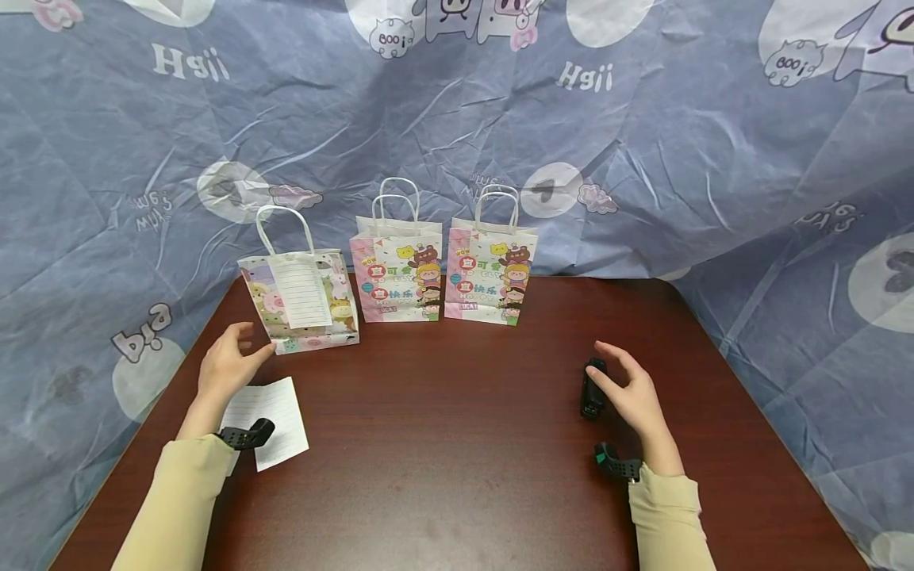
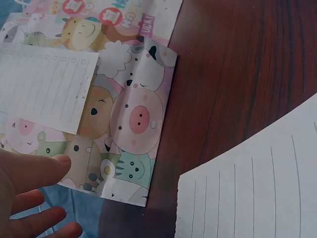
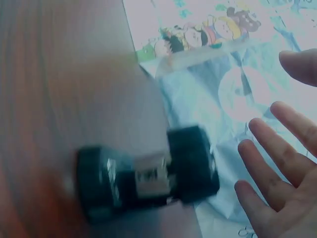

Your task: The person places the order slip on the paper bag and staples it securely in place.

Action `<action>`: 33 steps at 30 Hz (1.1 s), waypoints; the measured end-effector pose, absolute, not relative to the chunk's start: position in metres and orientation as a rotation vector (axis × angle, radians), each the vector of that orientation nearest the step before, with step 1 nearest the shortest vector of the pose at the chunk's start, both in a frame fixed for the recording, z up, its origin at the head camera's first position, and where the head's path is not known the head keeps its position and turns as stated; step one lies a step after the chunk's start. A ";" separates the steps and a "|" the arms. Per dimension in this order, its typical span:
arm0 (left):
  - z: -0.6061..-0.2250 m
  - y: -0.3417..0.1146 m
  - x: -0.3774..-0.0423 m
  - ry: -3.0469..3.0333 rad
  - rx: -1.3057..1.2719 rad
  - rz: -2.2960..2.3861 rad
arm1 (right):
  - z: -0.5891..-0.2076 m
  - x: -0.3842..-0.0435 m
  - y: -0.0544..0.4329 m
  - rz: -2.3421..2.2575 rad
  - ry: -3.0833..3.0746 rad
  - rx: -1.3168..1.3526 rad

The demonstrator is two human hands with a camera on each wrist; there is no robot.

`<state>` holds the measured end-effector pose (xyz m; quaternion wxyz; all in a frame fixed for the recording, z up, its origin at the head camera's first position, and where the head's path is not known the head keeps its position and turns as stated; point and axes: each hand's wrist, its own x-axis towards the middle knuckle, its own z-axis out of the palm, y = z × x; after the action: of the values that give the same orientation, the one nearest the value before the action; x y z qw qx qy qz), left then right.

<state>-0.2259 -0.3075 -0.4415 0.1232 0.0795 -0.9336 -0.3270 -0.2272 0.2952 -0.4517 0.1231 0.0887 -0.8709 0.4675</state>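
Note:
My left hand (image 1: pixel 232 361) is held with fingers spread and thumb out, beside the lower left corner of a paper gift bag (image 1: pixel 344 297) printed with cartoon animals. A lined white slip (image 1: pixel 303 293) lies over that bag's front. Under my left wrist are lined paper sheets (image 1: pixel 282 420) on the table, partly covered by the arm. On the right, my right hand (image 1: pixel 635 396) has its thumb and fingers apart, holding nothing. Close by its thumb is a black object (image 1: pixel 593 400), blurred in the right wrist view, with thick ends and a light label at its narrower middle.
Two more paper gift bags, one in the middle (image 1: pixel 396 277) and one to its right (image 1: pixel 489 274), stand upright along the back edge of the dark red-brown table (image 1: pixel 443 444). Behind and beside the table hangs a blue printed cloth (image 1: pixel 443 103).

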 end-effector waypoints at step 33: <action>-0.445 -0.264 -0.163 -2.663 0.004 -0.713 | -0.430 -0.284 0.214 1.360 -2.626 0.525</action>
<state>-0.1629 -0.2642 -0.4451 0.1913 0.0016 -0.9482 -0.2538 -0.2842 0.2140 -0.4301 0.0691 0.1743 -0.8722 0.4518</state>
